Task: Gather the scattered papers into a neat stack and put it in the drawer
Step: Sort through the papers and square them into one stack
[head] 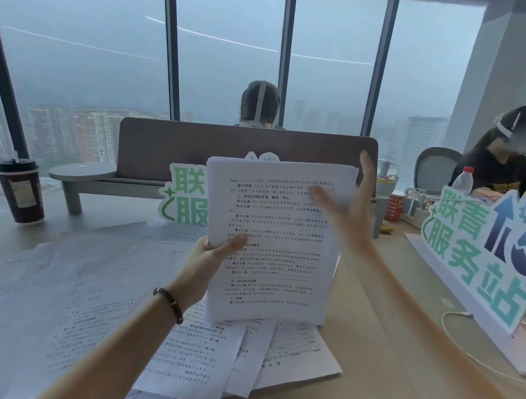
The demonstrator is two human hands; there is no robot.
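Head camera: you are holding a partial stack of papers (274,238) upright above the counter (400,354), your left hand (209,258) pinching its left edge, thumb on the printed face. Your right hand (350,203) is lying open and blurred against the stack's upper right corner, fingers straight, gripping nothing. The sheets are white, densely printed in black text, and their edges are looking slightly uneven. They are likely to be light, limp and slippery, so taking both long edges should keep them from fanning. More loose sheets (119,298) are lying scattered across the counter's near left side, some directly beneath the stack. No drawer is showing.
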